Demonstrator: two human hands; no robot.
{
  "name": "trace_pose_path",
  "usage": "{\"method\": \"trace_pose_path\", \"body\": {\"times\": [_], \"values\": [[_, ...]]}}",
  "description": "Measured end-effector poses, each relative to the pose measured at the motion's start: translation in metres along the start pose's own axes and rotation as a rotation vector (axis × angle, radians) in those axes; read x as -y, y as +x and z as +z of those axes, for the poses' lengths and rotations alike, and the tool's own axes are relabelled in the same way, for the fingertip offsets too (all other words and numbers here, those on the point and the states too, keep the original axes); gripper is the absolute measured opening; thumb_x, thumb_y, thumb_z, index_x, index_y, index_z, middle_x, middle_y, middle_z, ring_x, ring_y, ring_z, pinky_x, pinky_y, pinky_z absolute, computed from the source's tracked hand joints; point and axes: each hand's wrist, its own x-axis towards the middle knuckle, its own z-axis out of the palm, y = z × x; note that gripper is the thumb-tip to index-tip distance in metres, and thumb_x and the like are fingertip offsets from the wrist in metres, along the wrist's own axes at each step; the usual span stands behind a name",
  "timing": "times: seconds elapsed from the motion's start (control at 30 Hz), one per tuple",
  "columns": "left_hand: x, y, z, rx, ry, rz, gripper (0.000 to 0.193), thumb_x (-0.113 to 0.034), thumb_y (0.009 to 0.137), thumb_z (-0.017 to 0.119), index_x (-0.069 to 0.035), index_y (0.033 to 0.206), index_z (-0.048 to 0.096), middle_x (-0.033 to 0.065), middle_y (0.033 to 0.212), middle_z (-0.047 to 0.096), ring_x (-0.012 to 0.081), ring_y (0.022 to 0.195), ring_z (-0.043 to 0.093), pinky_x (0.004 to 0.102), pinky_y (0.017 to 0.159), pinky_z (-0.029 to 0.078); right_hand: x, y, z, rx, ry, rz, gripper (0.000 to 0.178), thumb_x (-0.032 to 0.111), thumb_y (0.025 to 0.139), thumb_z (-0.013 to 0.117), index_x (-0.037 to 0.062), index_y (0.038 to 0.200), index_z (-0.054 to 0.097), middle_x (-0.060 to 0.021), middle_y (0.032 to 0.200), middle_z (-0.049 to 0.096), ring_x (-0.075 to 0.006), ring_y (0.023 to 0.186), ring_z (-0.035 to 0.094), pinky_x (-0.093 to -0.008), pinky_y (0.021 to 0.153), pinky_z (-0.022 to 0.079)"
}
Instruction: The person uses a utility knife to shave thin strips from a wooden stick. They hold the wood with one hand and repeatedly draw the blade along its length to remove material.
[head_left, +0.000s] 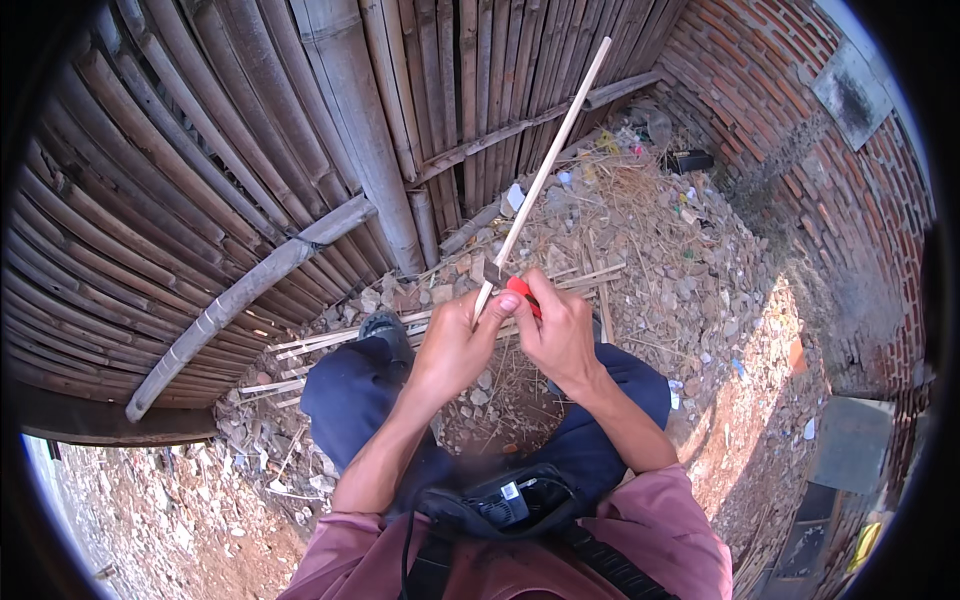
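Observation:
My left hand (455,340) grips the near end of a long thin pale bamboo stick (545,165) that points up and away toward the bamboo wall. My right hand (560,330) holds a small knife with a red handle (522,293); its short blade lies against the stick just above my left fingers. Both hands are close together in front of my knees, which are in dark blue trousers. Several split bamboo strips (330,340) lie on the rubble below and to the left of my hands.
A wall of upright bamboo poles (250,150) with a slanted crossbar fills the left and top. A red brick wall (800,150) stands at right. The ground (690,290) is rubble, dry straw and litter. A black pouch (500,500) hangs at my waist.

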Motion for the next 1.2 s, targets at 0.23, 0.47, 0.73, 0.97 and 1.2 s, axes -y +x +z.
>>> {"method": "trace_pose_path", "body": {"times": [0.23,0.47,0.73,0.97,1.2], "values": [[-0.002,-0.001,0.004,-0.028,0.018,-0.017,0.042,-0.037,0.109,0.067,0.004,0.103,0.074,0.0162,0.064,0.057,0.0209,0.059,0.046,0.0424,0.06,0.045,-0.005,-0.002,0.003,-0.093,0.033,0.046,0.025,0.028,0.106,0.066,0.0037,0.101,0.061,-0.0179,0.074,0.07,-0.0381,0.064,0.07,-0.0449,0.055,0.05],[-0.001,-0.002,0.002,-0.005,0.065,0.024,0.051,-0.044,0.109,0.065,0.006,0.097,0.065,0.0174,0.066,0.059,0.0285,0.059,0.055,0.0458,0.062,0.047,-0.066,0.03,-0.034,-0.224,0.471,0.352,0.038,0.036,0.114,0.055,0.0021,0.098,0.059,-0.0144,0.066,0.053,-0.0256,0.059,0.048,-0.0362,0.059,0.04],[0.005,-0.006,-0.003,0.053,0.027,0.102,0.049,-0.043,0.109,0.064,0.004,0.11,0.05,0.0239,0.081,0.065,0.0361,0.075,0.067,0.049,0.072,0.051,-0.031,0.011,-0.021,0.104,0.138,-0.065,0.034,0.036,0.105,0.068,0.0034,0.097,0.061,-0.0151,0.07,0.059,-0.032,0.063,0.062,-0.041,0.059,0.045],[0.005,-0.005,-0.002,0.104,-0.025,0.041,0.042,-0.035,0.113,0.057,0.006,0.114,0.048,0.0318,0.087,0.066,0.0495,0.085,0.069,0.0524,0.076,0.05,-0.026,0.011,-0.021,0.137,0.082,-0.154,0.031,0.033,0.101,0.073,0.0052,0.095,0.063,-0.0163,0.072,0.066,-0.0382,0.066,0.069,-0.0456,0.058,0.05],[0.0,-0.005,0.001,0.045,0.064,0.091,0.041,-0.032,0.111,0.062,0.007,0.117,0.052,0.0317,0.086,0.068,0.0513,0.086,0.071,0.053,0.074,0.052,-0.025,0.01,-0.018,0.105,0.046,-0.164,0.026,0.03,0.098,0.074,0.0069,0.093,0.063,-0.0148,0.068,0.066,-0.037,0.062,0.068,-0.0454,0.055,0.049]]}}
